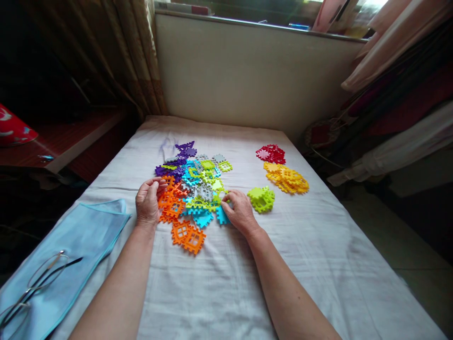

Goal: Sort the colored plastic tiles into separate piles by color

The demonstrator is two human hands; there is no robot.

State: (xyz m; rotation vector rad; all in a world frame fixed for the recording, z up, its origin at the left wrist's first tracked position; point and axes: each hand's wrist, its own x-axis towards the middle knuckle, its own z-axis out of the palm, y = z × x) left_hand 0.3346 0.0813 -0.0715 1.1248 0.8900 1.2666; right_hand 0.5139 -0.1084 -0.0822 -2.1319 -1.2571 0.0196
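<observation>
Flat plastic interlocking building pieces with notched edges lie in a mixed heap on the bed sheet. The heap has orange pieces (176,206), purple pieces (173,167), grey pieces (202,191), light blue pieces (203,218) and lime green pieces (207,176). At the left edge, my left hand (148,200) rests beside the orange ones, its fingers loosely bent and apart, with nothing visible in them. On the right side of the heap, my right hand (240,210) has its fingertips closed at a lime green piece (222,194), with a light blue piece just under them.
Separate piles of red pieces (272,154), yellow pieces (287,179) and lime green pieces lie to the right on the white sheet (300,274). At the left, glasses (44,278) rest on a light blue cloth (88,236). A wall (247,71) borders the far edge.
</observation>
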